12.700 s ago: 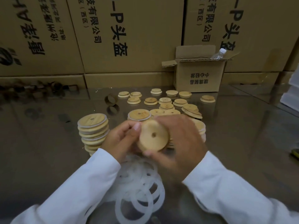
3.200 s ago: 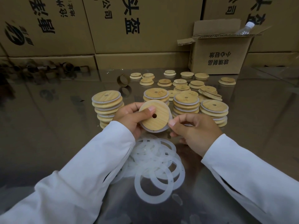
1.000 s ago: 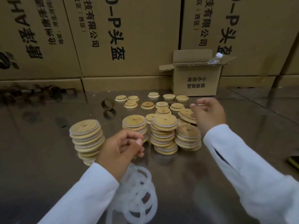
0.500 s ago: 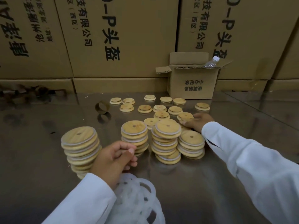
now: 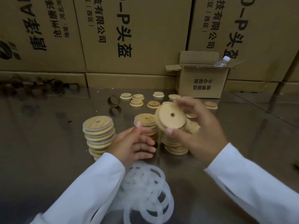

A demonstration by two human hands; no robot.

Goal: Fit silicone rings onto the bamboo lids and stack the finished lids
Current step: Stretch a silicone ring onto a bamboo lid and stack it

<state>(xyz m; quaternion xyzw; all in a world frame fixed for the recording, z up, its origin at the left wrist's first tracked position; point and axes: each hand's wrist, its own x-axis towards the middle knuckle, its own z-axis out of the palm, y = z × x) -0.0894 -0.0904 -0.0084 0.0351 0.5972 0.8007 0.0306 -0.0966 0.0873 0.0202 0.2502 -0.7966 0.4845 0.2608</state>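
— What does the head view give you?
— My right hand (image 5: 199, 133) grips a bamboo lid (image 5: 172, 116) by its rim. It is tilted toward me above the table (image 5: 48, 143), in front of the stacks of ringed lids (image 5: 98, 131).
— And the left?
— My left hand (image 5: 132, 143) is relaxed, fingers loose, holding nothing, beside the pile of silicone rings (image 5: 145, 191). Farther back lie loose lids (image 5: 137, 101).

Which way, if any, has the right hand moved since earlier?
Yes: the right hand pulled back from the loose lids toward the stacks, holding a lid.
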